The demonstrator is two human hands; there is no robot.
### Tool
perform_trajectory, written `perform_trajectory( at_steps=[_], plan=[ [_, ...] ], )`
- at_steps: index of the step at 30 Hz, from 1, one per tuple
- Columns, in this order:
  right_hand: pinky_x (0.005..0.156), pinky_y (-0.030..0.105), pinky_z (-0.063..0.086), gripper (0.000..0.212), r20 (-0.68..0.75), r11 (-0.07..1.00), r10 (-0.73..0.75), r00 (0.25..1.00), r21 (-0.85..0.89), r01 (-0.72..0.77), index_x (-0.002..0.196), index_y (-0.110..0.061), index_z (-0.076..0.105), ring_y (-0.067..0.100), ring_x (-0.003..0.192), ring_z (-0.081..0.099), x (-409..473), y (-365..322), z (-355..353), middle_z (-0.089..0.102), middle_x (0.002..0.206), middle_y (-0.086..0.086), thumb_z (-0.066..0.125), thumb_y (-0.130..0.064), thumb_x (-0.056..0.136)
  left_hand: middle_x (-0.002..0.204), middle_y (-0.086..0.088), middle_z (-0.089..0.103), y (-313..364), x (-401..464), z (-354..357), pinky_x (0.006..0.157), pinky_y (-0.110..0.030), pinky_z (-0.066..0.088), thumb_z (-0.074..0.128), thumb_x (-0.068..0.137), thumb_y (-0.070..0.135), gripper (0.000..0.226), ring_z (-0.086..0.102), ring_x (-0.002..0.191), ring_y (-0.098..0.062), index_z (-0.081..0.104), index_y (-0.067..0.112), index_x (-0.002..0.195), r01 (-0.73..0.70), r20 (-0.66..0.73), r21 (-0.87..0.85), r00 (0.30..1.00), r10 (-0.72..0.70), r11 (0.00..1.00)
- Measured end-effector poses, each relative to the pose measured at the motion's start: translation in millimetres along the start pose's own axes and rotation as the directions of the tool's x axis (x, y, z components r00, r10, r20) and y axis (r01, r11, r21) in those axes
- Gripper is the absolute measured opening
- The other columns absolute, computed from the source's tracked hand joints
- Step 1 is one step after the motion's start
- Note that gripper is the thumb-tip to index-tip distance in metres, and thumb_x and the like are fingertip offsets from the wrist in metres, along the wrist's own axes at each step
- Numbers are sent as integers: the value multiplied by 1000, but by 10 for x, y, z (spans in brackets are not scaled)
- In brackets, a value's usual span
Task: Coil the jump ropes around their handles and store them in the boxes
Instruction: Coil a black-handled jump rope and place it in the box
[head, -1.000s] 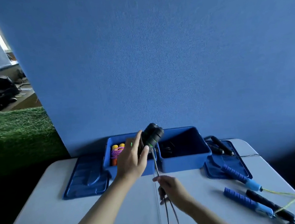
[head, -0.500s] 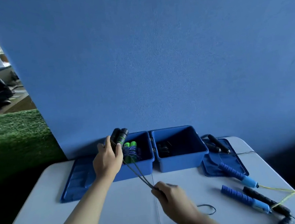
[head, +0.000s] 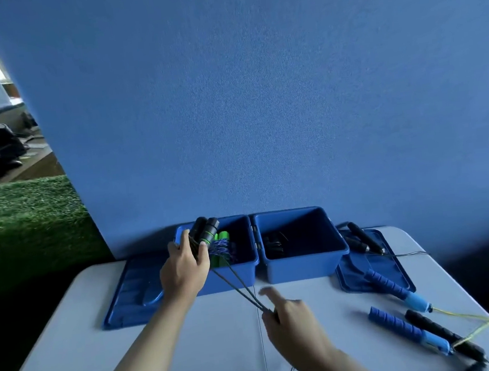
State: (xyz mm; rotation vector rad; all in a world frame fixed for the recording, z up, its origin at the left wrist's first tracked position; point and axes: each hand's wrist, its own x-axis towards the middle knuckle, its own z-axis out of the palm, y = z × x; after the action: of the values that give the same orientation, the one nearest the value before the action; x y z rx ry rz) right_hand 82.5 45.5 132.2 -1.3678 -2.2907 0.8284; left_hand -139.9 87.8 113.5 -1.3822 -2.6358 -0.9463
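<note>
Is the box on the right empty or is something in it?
Not empty. The right box is open, with something dark lying at its bottom left; what it is cannot be told.

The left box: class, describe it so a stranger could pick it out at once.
Two open blue boxes stand side by side against the blue wall. The left box alone holds a coiled rope with green handles; the right box has dark rope inside.

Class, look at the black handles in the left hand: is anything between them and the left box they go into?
Nothing blocks the way. The left hand holds the black handles over the open left box, where a green-handled rope already lies with room beside it.
</note>
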Motion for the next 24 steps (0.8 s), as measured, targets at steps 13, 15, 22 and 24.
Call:
perform_trajectory(
  at_steps=[13,15,22,24],
  plan=[
    [59,36,39,25,-166,995,4,986,101,13,71,2,59,27,65,52,109,228,88,56,72,15,35,-4,72,101,-18,52,2,-32,99,57,-37,46,34,83,50,62,62,74,-40,49,16,132,-63,-20,58,998,64,996],
    [59,30,34,34,-213,993,-15,977,110,39,77,2,59,13,58,43,110,232,108,50,73,8,30,-13,72,101,-18,52,2,-26,120,57,-38,47,33,83,50,62,62,75,-40,48,16,133,-57,-17,66,998,58,996],
    [55,26,36,18,-273,996,-70,959,27,80,79,-20,56,11,61,50,45,167,145,54,72,-3,48,-36,84,107,-21,54,64,-58,151,60,-39,48,34,84,48,63,63,77,-40,49,13,134,-59,-14,46,998,59,997],
    [61,29,43,21,-249,997,-59,967,-60,46,97,-27,61,20,77,58,23,134,95,62,87,-2,45,-40,92,109,-20,54,86,-65,155,63,-40,49,34,84,48,63,63,78,-40,49,13,134,-49,-14,33,999,50,998]
  ],
)
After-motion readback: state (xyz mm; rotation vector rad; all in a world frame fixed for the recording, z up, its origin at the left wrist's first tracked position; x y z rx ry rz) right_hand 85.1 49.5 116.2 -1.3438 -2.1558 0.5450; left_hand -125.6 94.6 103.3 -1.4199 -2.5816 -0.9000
